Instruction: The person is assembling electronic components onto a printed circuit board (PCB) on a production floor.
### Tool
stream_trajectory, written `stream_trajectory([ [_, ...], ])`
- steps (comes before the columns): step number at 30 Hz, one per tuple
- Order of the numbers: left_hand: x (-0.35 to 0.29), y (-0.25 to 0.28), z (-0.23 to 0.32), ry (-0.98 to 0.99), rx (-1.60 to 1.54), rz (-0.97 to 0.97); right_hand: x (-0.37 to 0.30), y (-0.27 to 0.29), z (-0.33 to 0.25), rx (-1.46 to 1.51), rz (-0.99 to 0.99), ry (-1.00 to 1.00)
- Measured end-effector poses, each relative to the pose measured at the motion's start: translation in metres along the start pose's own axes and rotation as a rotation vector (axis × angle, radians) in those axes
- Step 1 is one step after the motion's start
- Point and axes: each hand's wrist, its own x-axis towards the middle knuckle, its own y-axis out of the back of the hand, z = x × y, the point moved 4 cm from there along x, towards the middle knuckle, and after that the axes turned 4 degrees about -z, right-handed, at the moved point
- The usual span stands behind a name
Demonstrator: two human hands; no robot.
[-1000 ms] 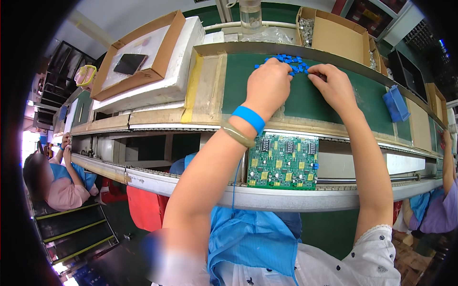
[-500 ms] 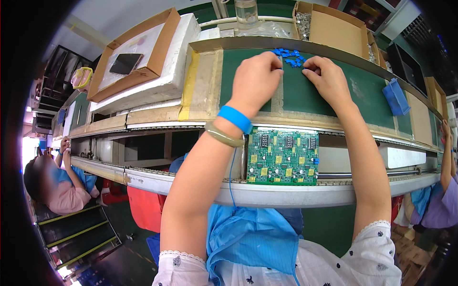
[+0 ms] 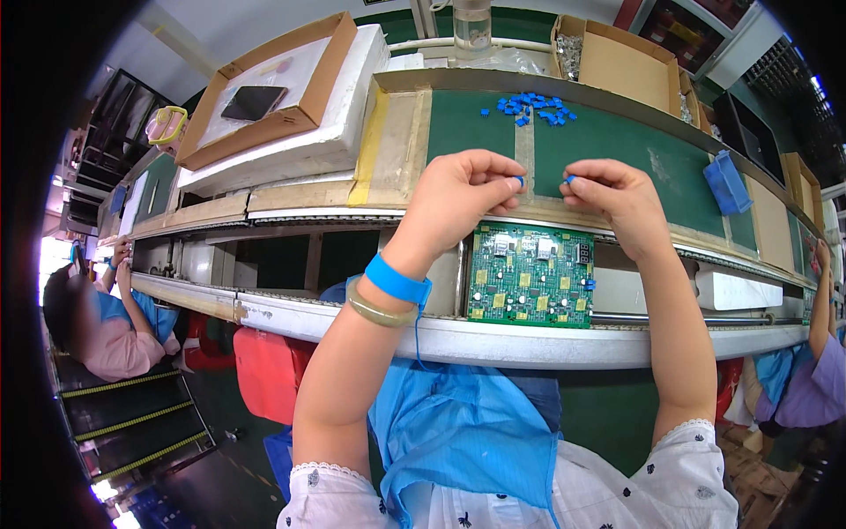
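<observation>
My left hand (image 3: 467, 196) pinches a small blue connector (image 3: 519, 182) between thumb and fingertips. Another blue connector (image 3: 571, 179) sits in the pinch of my right hand (image 3: 617, 196). Both hands are raised over the near edge of the green work surface (image 3: 471, 132), a short way apart. Beyond them lies a loose pile of blue connectors (image 3: 531, 108). Just below my hands, a green circuit board (image 3: 529, 282) rests across the conveyor rails, with dark digit displays along its far side and a blue connector (image 3: 590, 285) at its right edge.
A blue bin (image 3: 728, 183) stands to the right. At the left, a cardboard tray (image 3: 315, 93) holding a phone (image 3: 255, 102) rests on white foam. Boxes of metal parts (image 3: 570, 55) line the back. The metal rail (image 3: 493, 342) runs before me; co-workers sit at both sides.
Both hands have drawn back from the connector pile toward me, each now showing a blue connector in its fingertips. They hover closer to the circuit board's far edge.
</observation>
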Motion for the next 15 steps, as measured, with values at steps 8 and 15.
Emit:
stream_trajectory([
  [8,-0.02,-0.017,-0.002,0.062,0.019,-0.122,-0.034,0.003,0.008,0.084,-0.078,0.022],
  [15,-0.021,-0.016,-0.015,-0.016,0.059,-0.138,-0.042,0.004,0.004,-0.163,-0.184,0.14],
])
